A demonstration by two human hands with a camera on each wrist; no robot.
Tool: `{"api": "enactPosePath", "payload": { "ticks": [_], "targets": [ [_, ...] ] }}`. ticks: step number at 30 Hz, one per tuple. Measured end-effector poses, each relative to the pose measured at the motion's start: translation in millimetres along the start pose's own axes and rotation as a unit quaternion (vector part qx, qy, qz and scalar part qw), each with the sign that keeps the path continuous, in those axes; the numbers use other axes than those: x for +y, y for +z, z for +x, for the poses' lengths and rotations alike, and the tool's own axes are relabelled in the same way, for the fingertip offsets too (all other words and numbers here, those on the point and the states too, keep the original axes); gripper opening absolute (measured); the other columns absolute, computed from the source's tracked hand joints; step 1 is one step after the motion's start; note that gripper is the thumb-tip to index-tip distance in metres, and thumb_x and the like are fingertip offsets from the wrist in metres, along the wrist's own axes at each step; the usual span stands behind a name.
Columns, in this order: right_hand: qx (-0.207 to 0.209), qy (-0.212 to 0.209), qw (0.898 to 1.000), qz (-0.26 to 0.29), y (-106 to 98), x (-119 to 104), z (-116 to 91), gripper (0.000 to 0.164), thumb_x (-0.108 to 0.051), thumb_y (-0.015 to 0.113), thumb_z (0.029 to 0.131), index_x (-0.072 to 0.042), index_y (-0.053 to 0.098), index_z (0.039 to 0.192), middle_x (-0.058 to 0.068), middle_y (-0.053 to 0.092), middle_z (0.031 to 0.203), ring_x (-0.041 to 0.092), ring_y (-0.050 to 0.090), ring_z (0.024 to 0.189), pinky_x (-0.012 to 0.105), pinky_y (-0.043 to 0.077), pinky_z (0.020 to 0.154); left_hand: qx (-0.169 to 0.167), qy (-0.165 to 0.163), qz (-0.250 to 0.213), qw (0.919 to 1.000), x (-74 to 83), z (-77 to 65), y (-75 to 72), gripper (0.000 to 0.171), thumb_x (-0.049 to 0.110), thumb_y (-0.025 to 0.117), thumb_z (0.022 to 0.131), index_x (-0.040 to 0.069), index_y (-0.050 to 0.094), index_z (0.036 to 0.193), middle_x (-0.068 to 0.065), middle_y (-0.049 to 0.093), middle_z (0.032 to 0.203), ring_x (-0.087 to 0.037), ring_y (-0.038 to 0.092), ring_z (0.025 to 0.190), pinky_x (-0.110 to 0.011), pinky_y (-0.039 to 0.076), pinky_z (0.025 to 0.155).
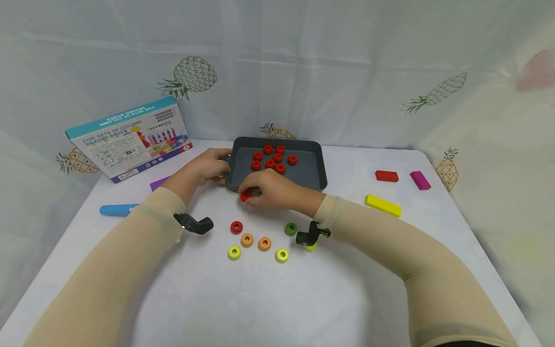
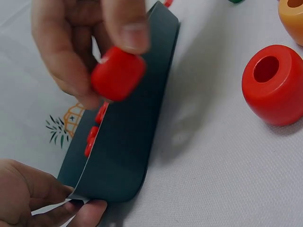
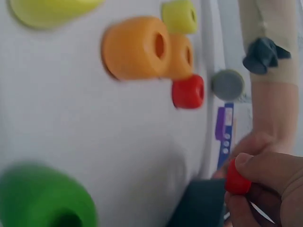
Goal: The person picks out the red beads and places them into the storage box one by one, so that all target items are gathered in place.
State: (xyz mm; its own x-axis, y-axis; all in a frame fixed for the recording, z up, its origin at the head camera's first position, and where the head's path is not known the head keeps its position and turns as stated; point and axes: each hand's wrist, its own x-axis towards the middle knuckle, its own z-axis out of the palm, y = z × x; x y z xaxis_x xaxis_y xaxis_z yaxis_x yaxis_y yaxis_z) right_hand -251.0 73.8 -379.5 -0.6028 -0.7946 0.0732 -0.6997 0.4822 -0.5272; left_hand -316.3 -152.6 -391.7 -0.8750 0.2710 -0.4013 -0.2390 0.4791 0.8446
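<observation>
Between the thumb and fingers of my right hand [image 1: 277, 189] is a red bead [image 2: 118, 74], held just over the near wall of a dark grey tray [image 1: 309, 168]. My left hand [image 1: 210, 166] grips the tray's left side, thumb and fingers pinching its rim in the left wrist view. Several red beads [image 1: 277, 157] lie inside the tray. On the table nearer me are another red bead [image 1: 236, 227], two orange beads [image 1: 264, 244], a green bead [image 1: 290, 229] and three yellow-green beads [image 1: 282, 255], one partly hidden behind the right wrist's camera.
A printed cardboard box [image 1: 134, 140] stands at the back left. Near it lie a purple block [image 1: 159, 182] and a blue stick [image 1: 118, 209], both partly covered by the left arm. To the right are red [image 1: 387, 176], magenta [image 1: 420, 180] and yellow [image 1: 383, 206] blocks.
</observation>
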Motion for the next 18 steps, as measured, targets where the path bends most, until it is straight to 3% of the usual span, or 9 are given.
{"api": "enactPosePath", "payload": {
  "ticks": [11,18],
  "targets": [
    [0.028,0.031,0.999,0.0,-37.7,12.3,8.9,0.025,-0.016,0.076,0.091,-0.013,0.075,0.115,-0.004,0.072,0.112,0.005,0.066,0.096,0.02,0.055,0.086,0.0,-0.007,-0.001,1.0,-0.8,1.1,-1.0,0.074,0.0,0.054,0.095,0.017,0.027,0.162,-0.016,0.035,0.16,-0.035,0.054,0.118,-0.033,0.062,0.076],
    [0.019,0.067,0.997,-0.016,-54.9,27.3,15.4,0.027,-0.015,0.074,0.091,-0.011,0.074,0.118,0.0,0.07,0.118,0.011,0.064,0.101,0.024,0.055,0.089,0.005,-0.014,-0.001,0.9999,-1.4,3.2,-0.3,0.073,0.0,0.054,0.096,0.017,0.027,0.162,-0.015,0.035,0.159,-0.034,0.054,0.117,-0.032,0.061,0.074]
  ]
}}
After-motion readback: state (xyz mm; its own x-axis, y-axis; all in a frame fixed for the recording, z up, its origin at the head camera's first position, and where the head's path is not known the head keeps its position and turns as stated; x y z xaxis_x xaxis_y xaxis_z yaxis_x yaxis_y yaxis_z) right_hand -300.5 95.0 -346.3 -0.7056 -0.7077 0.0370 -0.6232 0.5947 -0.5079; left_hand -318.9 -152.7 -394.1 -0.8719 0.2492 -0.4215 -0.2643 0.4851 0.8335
